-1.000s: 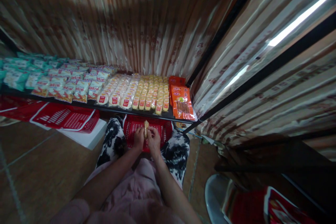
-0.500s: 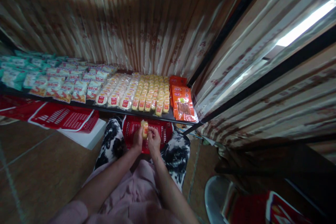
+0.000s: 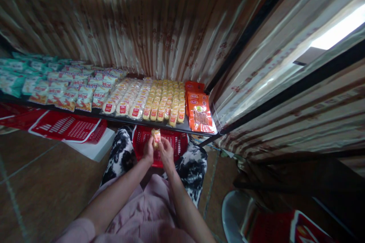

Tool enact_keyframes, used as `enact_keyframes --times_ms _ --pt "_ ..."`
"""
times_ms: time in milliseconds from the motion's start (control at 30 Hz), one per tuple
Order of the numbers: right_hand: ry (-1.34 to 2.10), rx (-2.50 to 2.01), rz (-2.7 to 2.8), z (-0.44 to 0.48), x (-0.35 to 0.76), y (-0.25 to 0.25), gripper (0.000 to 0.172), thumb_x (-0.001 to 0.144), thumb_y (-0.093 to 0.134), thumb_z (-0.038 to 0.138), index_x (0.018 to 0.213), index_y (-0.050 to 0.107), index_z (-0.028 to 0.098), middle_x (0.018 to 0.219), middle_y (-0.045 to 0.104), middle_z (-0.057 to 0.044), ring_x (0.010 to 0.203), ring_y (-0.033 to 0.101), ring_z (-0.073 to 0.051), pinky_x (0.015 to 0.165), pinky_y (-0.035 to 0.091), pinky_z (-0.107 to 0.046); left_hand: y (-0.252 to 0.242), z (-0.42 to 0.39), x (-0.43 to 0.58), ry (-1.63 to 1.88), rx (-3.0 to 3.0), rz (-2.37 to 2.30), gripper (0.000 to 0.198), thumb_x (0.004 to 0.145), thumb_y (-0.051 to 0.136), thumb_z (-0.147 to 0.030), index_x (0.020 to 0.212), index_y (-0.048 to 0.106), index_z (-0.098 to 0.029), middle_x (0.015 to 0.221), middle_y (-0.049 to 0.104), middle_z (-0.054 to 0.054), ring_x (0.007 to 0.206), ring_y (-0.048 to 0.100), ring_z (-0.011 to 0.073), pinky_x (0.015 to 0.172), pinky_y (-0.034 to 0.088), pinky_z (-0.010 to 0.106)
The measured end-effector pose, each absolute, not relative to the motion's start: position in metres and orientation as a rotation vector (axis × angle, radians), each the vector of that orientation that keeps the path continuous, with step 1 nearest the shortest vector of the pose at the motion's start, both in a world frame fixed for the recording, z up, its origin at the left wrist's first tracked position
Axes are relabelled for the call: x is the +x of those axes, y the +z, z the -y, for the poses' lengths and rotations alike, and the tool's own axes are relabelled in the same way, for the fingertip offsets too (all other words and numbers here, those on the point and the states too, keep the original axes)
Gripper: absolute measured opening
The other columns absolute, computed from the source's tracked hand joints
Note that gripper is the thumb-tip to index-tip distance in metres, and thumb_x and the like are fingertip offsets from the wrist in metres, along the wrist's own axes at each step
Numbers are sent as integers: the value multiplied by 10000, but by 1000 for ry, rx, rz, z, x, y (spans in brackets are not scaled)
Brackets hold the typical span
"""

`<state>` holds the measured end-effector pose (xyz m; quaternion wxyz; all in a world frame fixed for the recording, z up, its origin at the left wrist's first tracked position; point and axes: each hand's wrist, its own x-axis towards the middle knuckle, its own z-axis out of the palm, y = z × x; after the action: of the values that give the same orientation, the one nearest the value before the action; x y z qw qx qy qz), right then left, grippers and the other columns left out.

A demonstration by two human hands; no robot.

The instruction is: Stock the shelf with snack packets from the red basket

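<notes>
A small yellow snack pack (image 3: 156,136) with a red label is held between both hands, above a red basket (image 3: 179,145) that sits between the knees. My left hand (image 3: 148,149) grips its left side, and my right hand (image 3: 166,151) pinches its right side. Just beyond the basket, rows of yellow packs (image 3: 161,102) with red labels lie on the black shelf (image 3: 185,124). Round white packs (image 3: 123,107) lie to their left, and orange packets (image 3: 199,112) are at the shelf's right end.
White and teal snack bags (image 3: 68,93) fill the shelf's left part. Under it hang more red baskets (image 3: 68,126) over a white box (image 3: 98,148). Black metal bars (image 3: 251,121) and striped curtain stand right. A stool (image 3: 235,212) is at lower right.
The snack pack has turned a little and tilted between the fingers. My right hand has shifted slightly and its fingers now lie closer against the pack.
</notes>
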<state>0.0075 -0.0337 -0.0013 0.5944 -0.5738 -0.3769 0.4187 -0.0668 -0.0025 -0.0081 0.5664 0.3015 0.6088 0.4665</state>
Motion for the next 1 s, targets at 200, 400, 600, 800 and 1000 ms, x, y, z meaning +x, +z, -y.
enact_keyframes --times_ms 200,400,600,800,1000 --pt "839 -1410 850 26 14 2 299 770 599 434 931 610 182 884 715 -72 803 673 -192 737 539 -316 -7 -2 -67 1119 881 -1449 199 835 506 -311 883 641 -172 938 695 79 861 652 189 778 504 296" --pt "701 -1543 881 13 26 13 271 789 565 438 905 574 193 886 675 -59 810 645 -181 745 499 -302 1 -8 -53 1200 1072 -1407 226 810 555 -190 1031 595 -161 1011 691 107 920 663 194 827 523 327" --pt "599 -1591 1000 -3 36 23 244 822 518 398 931 579 188 899 659 -61 835 618 -187 783 466 -308 18 -28 -44 1263 1211 -1341 223 805 546 -121 1024 584 -148 990 694 108 899 668 185 834 527 329" --pt "386 -1629 1065 -16 42 32 227 820 516 357 948 607 194 951 610 -76 888 569 -197 818 450 -316 33 -47 -39 1263 1379 -1370 230 805 529 -111 1019 597 -165 1026 685 94 947 654 193 879 507 344" --pt "329 -1611 1131 -31 46 31 217 828 509 319 975 604 190 932 600 -74 860 549 -198 812 446 -329 33 -60 -37 1249 1563 -1446 232 805 564 -163 1032 607 -183 1009 676 85 937 636 208 912 478 372"
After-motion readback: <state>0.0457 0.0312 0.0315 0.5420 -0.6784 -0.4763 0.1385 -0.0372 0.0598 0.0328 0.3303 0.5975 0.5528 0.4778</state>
